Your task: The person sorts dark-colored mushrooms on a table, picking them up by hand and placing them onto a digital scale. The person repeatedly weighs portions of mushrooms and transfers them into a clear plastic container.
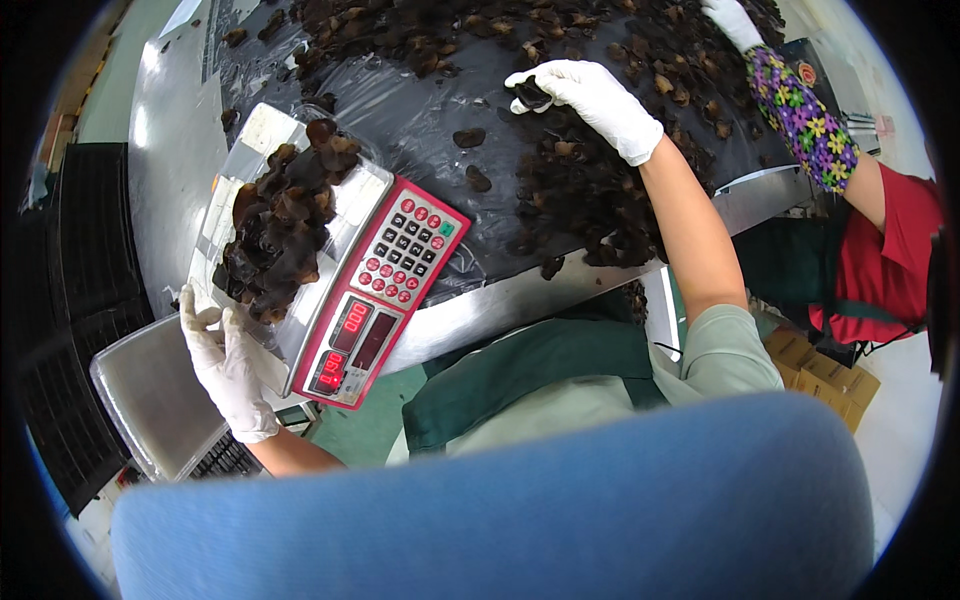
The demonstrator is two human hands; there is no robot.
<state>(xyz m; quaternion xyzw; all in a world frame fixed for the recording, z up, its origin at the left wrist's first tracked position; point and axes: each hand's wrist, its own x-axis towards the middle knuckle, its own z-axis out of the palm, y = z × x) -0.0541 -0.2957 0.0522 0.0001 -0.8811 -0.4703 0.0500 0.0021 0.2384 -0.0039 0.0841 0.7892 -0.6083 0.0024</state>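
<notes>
My right hand (592,101), in a white glove, pinches a dark wood ear mushroom piece (532,94) above the black plastic sheeting. Below that hand lies a loose heap of wood ear mushrooms (577,187). To the left stands a red electronic weighing scale (375,285) with a keypad and lit displays. On its pan sits a clear plastic tray (349,196) holding a pile of the mushrooms (277,217). My left hand (229,367), also gloved, is at the near left edge of the tray, fingers apart; whether they touch it is hard to tell.
More mushrooms (450,30) cover the far side of the metal table (161,172). Stacked clear trays (157,397) stand at the left, beside black crates (90,225). A co-worker's gloved hand (733,22) reaches over the mushrooms at right. Cardboard boxes (821,375) sit lower right.
</notes>
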